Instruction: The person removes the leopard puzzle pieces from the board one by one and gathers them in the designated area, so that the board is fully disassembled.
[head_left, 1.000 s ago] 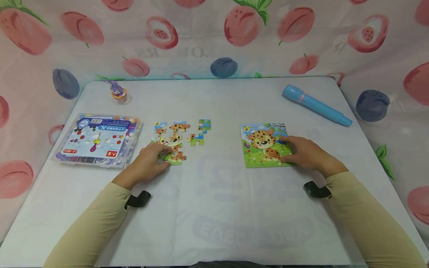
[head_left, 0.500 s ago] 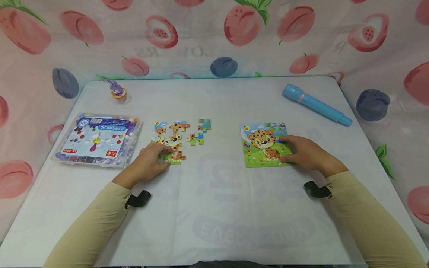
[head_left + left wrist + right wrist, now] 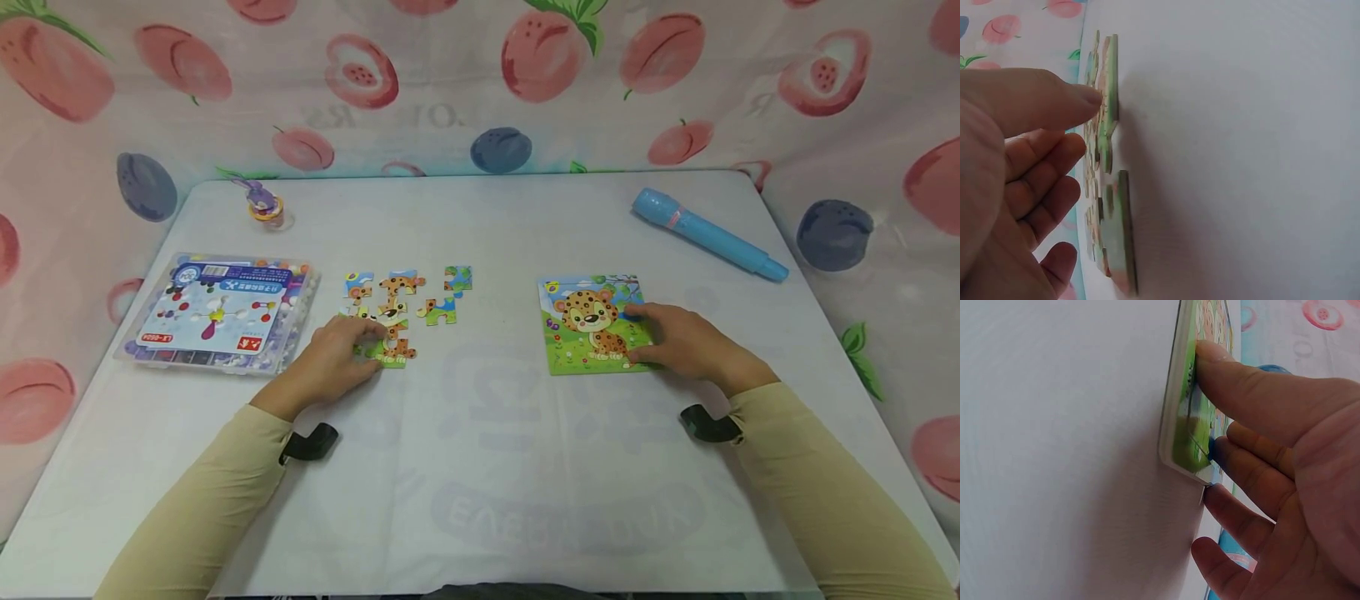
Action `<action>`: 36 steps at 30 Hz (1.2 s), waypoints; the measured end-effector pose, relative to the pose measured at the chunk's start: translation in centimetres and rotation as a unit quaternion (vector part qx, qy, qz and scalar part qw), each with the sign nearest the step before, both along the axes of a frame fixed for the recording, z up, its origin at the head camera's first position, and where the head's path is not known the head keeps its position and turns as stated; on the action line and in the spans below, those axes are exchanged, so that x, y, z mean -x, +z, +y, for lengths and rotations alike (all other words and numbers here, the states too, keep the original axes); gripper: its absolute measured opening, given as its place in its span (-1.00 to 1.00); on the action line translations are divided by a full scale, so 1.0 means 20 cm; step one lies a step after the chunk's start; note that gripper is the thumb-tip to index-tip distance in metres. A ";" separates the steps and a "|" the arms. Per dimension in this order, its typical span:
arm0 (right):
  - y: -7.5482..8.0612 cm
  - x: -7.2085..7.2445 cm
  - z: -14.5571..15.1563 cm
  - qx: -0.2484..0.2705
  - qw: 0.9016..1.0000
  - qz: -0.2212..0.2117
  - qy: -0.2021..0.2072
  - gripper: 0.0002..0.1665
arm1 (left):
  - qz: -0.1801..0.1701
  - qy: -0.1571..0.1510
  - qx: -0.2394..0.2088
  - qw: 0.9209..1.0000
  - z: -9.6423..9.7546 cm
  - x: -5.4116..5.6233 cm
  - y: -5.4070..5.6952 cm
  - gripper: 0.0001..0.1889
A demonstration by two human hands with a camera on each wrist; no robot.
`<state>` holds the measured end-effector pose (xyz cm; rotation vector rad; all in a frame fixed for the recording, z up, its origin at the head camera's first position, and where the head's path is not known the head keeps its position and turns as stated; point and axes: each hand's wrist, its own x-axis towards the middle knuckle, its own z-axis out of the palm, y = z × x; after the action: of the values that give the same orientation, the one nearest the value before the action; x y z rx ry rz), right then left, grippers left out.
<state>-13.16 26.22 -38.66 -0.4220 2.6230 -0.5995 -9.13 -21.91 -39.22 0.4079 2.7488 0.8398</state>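
In the head view, my left hand (image 3: 330, 360) rests over the left part of a cluster of cartoon leopard jigsaw pieces (image 3: 396, 357), covering some of them. Its thumb touches the near piece (image 3: 1111, 81) in the left wrist view, the other fingers loosely bent. Two joined pieces (image 3: 441, 313) lie just right of the cluster. On the right side, a square leopard puzzle board (image 3: 588, 346) lies face up with its picture whole. My right hand (image 3: 686, 346) touches its right edge. The right wrist view has the thumb (image 3: 1241, 381) on the board's face and the fingers relaxed by its corner.
A clear plastic case (image 3: 217, 312) with a molecule-picture label lies left of the jigsaw pieces. Behind it stands a small purple figurine (image 3: 262, 204). A light blue tube-shaped object (image 3: 708, 233) lies at the back right of the white table (image 3: 495, 467), before a fruit-patterned curtain (image 3: 442, 75).
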 end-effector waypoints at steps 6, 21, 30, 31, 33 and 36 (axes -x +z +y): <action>0.00 0.00 0.00 0.001 1.000 -0.006 -0.008 -0.08 | 0.009 0.000 0.001 1.000 0.01 0.02 0.03 -0.53; 0.00 0.00 0.00 -0.002 1.000 -0.009 -0.008 -0.06 | 0.037 -0.053 -0.002 0.998 0.19 0.14 0.14 -0.50; -0.01 0.00 -0.01 0.002 1.000 -0.003 -0.014 -0.06 | 0.031 -0.094 -0.022 0.995 0.38 0.18 0.11 -0.51; -0.01 0.00 -0.01 0.003 1.000 0.000 -0.014 -0.06 | 0.030 -0.097 -0.024 0.995 0.40 0.19 0.11 -0.51; -0.01 0.00 -0.02 0.003 1.000 0.004 -0.014 -0.07 | 0.034 -0.108 -0.022 0.993 0.43 0.20 0.09 -0.50; -0.02 0.00 -0.02 0.001 1.000 0.011 -0.014 -0.06 | 0.035 -0.122 -0.016 0.992 0.49 0.21 0.07 -0.50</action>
<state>-13.15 25.83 -39.01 -0.3964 2.6537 -0.6098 -13.39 -12.13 -37.83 0.7748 2.6765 0.8217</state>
